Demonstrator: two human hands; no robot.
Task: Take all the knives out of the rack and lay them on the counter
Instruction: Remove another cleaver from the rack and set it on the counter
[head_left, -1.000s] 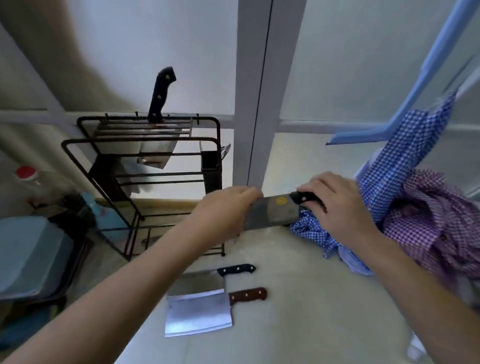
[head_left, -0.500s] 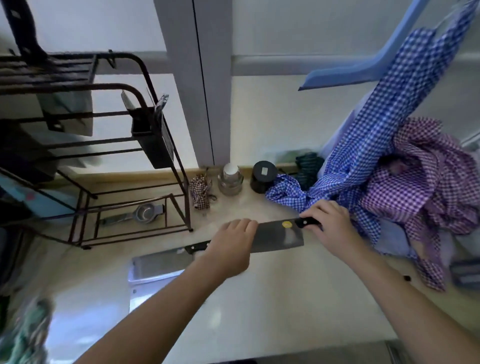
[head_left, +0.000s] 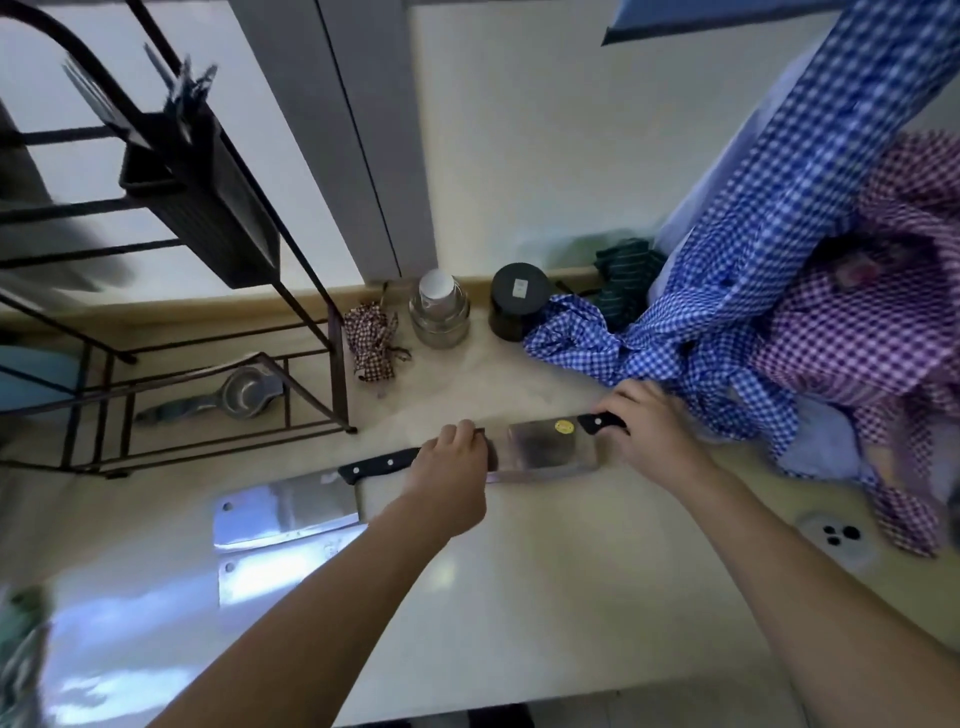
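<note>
A dark cleaver (head_left: 545, 447) with a yellow sticker and a black handle lies low over the pale counter (head_left: 545, 597). My right hand (head_left: 649, 431) grips its handle. My left hand (head_left: 452, 478) pinches the far end of its blade. Left of them a black-handled cleaver (head_left: 291, 506) rests flat on the counter. A second shiny blade (head_left: 275, 571) lies just in front of it, its handle hidden under my left forearm. The black wire rack (head_left: 218, 218) stands at the upper left; its upper part is out of frame.
A glass jar (head_left: 439, 317), a black container (head_left: 517, 301) and a small checked cloth (head_left: 374, 345) line the back wall. Blue and purple checked shirts (head_left: 779, 291) hang and pile at the right. A metal strainer (head_left: 244, 397) lies on the rack's bottom shelf.
Both hands have brought the dark cleaver down from chest height to the counter, just right of the black-handled cleaver. My view has tilted down and the rack's top has left the frame.
</note>
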